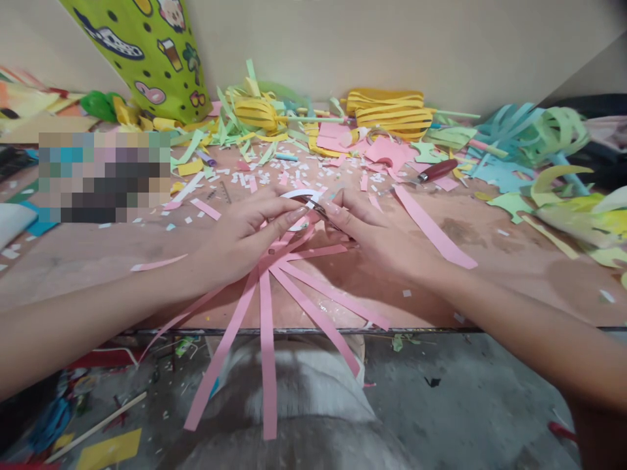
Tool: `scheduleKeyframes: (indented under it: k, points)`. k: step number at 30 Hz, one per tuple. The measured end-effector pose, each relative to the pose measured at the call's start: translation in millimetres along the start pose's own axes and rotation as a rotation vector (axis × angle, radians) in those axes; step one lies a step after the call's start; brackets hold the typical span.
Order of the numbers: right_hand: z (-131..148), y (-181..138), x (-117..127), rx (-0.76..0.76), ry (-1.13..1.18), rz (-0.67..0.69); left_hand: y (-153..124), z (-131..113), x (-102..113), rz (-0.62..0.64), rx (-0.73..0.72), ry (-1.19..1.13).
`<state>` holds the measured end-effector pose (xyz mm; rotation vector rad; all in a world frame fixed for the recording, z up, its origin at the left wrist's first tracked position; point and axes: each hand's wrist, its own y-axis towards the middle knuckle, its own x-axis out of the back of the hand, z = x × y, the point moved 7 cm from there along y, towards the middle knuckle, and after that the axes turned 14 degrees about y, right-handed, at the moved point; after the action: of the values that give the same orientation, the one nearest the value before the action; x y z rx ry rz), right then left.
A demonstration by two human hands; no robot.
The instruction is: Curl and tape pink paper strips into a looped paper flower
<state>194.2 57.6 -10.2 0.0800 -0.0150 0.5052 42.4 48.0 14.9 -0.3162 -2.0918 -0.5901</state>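
Note:
My left hand (267,225) is closed, its thumb and fingers pinching a white roll of tape (300,194), partly hidden. My right hand (360,225) is closed around a pair of scissors (321,210), whose dark blades point left toward the left fingertips. A small white piece shows between the blades and the left thumb. Below both hands, pink paper strips (267,339) fan out from a joined point, and several hang over the table's front edge. Another pink strip (434,228) lies to the right of my right hand.
White paper scraps (304,173) litter the table (196,261). Behind them lie yellow cut-paper lanterns (386,111); blue and green ones (561,130) are at right. A red-handled cutter (435,171) rests nearby. A green patterned bag (151,59) stands at back left.

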Motion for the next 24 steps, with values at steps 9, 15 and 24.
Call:
scheduleKeyframes:
  k: [9, 15, 24]
  points:
    - [6.1, 1.2, 1.2, 0.062, -0.047, 0.000, -2.6, -3.0, -0.6, -0.031, -0.135, 0.140]
    - [4.1, -1.5, -1.2, 0.027, -0.055, -0.001, -3.3, -5.4, -6.9, -0.040, -0.301, 0.241]
    - [3.4, 0.8, 0.0, 0.039, -0.074, -0.013, -1.3, -3.0, -0.8, -0.046, -0.171, 0.274]
